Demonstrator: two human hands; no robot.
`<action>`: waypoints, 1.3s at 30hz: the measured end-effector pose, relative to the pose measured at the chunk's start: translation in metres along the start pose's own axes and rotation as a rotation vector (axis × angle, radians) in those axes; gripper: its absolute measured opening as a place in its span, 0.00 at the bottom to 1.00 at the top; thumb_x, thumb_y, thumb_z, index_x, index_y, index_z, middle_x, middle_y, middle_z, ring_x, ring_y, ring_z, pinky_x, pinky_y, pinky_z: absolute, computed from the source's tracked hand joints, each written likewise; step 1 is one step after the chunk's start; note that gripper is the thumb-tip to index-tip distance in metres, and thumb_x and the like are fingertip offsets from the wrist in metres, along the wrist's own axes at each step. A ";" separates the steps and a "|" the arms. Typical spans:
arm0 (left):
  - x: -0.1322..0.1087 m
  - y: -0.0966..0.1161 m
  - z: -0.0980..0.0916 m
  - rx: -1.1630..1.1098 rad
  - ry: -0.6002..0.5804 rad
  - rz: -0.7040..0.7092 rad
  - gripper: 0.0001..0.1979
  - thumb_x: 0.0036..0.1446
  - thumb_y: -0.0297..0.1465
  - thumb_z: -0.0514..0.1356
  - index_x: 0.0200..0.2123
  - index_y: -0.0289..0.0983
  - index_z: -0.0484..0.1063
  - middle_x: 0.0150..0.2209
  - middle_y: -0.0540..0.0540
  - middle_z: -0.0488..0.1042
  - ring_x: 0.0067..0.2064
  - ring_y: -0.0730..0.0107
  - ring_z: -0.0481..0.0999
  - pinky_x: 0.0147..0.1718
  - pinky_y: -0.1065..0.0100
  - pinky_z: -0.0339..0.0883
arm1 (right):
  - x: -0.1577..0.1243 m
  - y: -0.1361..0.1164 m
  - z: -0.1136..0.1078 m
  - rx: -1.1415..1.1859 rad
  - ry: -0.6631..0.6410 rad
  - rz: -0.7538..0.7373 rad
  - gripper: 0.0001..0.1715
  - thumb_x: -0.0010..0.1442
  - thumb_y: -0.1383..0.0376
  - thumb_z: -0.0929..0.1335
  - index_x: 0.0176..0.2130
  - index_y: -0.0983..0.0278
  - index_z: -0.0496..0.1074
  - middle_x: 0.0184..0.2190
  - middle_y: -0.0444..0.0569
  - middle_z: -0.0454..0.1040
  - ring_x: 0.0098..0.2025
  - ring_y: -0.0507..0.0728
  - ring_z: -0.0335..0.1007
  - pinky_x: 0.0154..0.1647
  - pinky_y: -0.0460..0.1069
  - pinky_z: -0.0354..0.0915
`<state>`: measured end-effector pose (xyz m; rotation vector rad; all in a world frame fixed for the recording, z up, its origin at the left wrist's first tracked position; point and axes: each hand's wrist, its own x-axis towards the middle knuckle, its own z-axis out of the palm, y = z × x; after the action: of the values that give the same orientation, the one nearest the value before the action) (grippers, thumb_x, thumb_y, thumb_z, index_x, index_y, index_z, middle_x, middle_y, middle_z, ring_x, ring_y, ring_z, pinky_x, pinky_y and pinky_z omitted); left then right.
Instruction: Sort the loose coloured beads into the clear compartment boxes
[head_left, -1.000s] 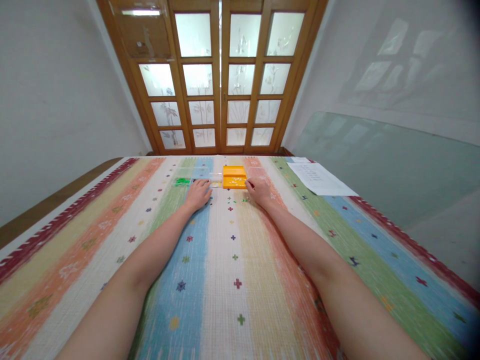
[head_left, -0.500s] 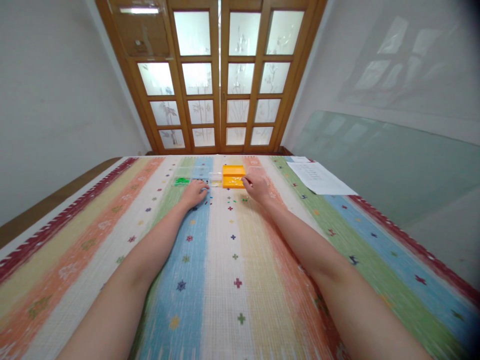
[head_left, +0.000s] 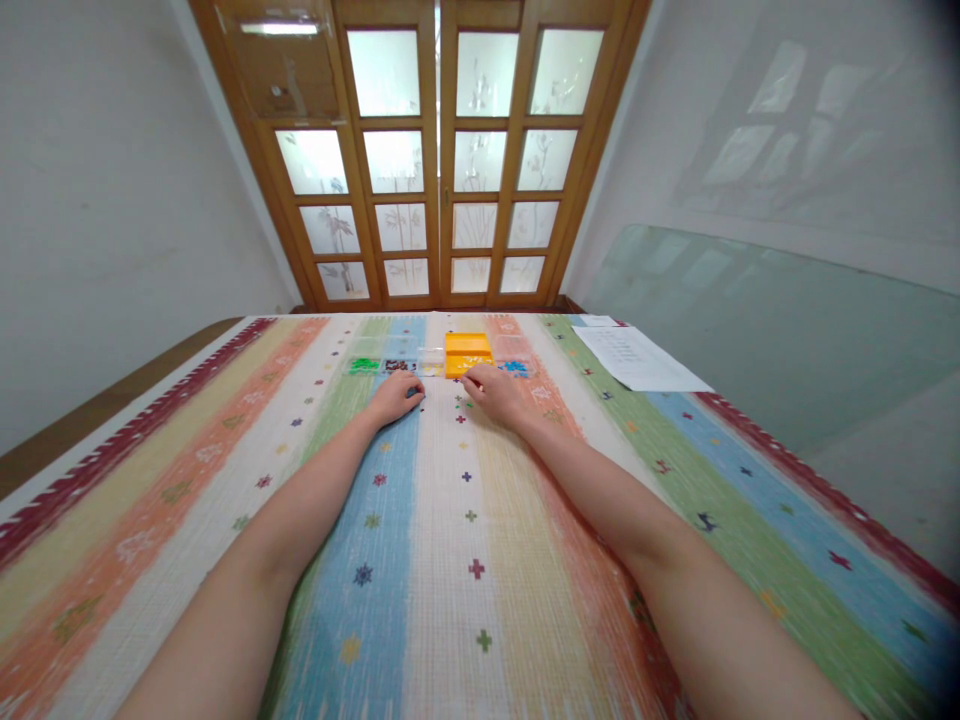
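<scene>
My left hand (head_left: 397, 396) rests on the tablecloth with its fingers curled, just in front of a clear box of dark brown pieces (head_left: 400, 366). My right hand (head_left: 493, 393) is closed in a pinch before the yellow open case (head_left: 468, 342), which has pale pieces in its near half. What either set of fingers holds, if anything, is too small to make out. A few tiny green pieces (head_left: 469, 404) lie on the cloth by my right fingertips. Clear boxes with green pieces (head_left: 365, 365), yellowish pieces (head_left: 431, 368) and blue pieces (head_left: 514, 368) stand in the same row.
A striped, patterned tablecloth (head_left: 442, 560) covers the table. Printed white paper (head_left: 637, 358) lies at the far right. Beyond the far edge stand wooden doors with glass panes (head_left: 442, 195), and a pale glass sheet (head_left: 757, 320) leans by the right wall.
My right hand has moved left and slightly nearer, from the case's right edge to its front, uncovering the blue pieces. My left hand has shifted slightly nearer and right, its fingers more curled, uncovering the brown pieces.
</scene>
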<state>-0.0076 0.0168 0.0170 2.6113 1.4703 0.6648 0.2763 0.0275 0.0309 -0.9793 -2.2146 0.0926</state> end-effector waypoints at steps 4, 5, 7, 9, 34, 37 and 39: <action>0.001 0.011 0.004 -0.060 0.038 -0.062 0.08 0.64 0.33 0.60 0.40 0.40 0.80 0.42 0.44 0.81 0.46 0.58 0.76 0.50 0.58 0.69 | -0.001 0.002 0.005 -0.001 -0.060 -0.014 0.15 0.72 0.64 0.65 0.35 0.62 0.77 0.36 0.50 0.79 0.39 0.57 0.71 0.43 0.49 0.61; 0.001 0.015 0.005 -0.071 0.040 -0.075 0.08 0.64 0.34 0.60 0.40 0.40 0.80 0.41 0.44 0.81 0.45 0.58 0.76 0.49 0.59 0.69 | -0.001 0.002 0.006 -0.002 -0.086 -0.025 0.14 0.72 0.64 0.65 0.36 0.62 0.78 0.38 0.51 0.80 0.40 0.57 0.71 0.44 0.49 0.61; 0.002 0.025 0.009 -0.084 0.026 -0.064 0.08 0.64 0.35 0.61 0.39 0.39 0.80 0.39 0.44 0.81 0.43 0.59 0.76 0.47 0.60 0.68 | -0.001 0.003 0.006 -0.010 -0.149 -0.050 0.13 0.72 0.64 0.66 0.39 0.62 0.80 0.40 0.52 0.80 0.43 0.58 0.72 0.45 0.50 0.62; 0.004 0.033 0.013 -0.082 0.006 -0.034 0.09 0.64 0.35 0.62 0.38 0.39 0.81 0.39 0.44 0.81 0.42 0.60 0.75 0.47 0.60 0.68 | -0.001 0.003 0.007 -0.025 -0.213 -0.071 0.12 0.71 0.64 0.67 0.41 0.62 0.81 0.42 0.53 0.80 0.45 0.59 0.72 0.47 0.51 0.63; -0.007 -0.011 -0.026 -0.474 -0.397 -0.041 0.11 0.54 0.36 0.65 0.39 0.36 0.79 0.31 0.49 0.75 0.31 0.70 0.70 0.32 0.70 0.63 | 0.000 0.006 0.013 0.117 -0.097 0.021 0.10 0.67 0.69 0.66 0.42 0.64 0.78 0.42 0.53 0.80 0.43 0.59 0.72 0.46 0.51 0.64; -0.007 -0.011 -0.023 -0.437 -0.357 -0.038 0.09 0.57 0.36 0.63 0.37 0.36 0.78 0.31 0.49 0.76 0.32 0.70 0.71 0.34 0.69 0.64 | 0.002 0.032 0.005 0.127 0.060 0.229 0.10 0.66 0.67 0.65 0.41 0.63 0.77 0.39 0.51 0.80 0.39 0.58 0.72 0.43 0.50 0.64; -0.007 -0.011 -0.021 -0.398 -0.323 -0.034 0.09 0.58 0.35 0.62 0.36 0.37 0.78 0.32 0.49 0.76 0.33 0.68 0.72 0.35 0.68 0.64 | 0.001 0.052 -0.001 0.109 0.187 0.337 0.11 0.65 0.65 0.65 0.41 0.62 0.77 0.39 0.51 0.80 0.39 0.59 0.72 0.43 0.51 0.64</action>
<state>-0.0276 0.0139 0.0306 2.2539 1.1485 0.4479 0.3090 0.0656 0.0154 -1.2387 -1.8405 0.2608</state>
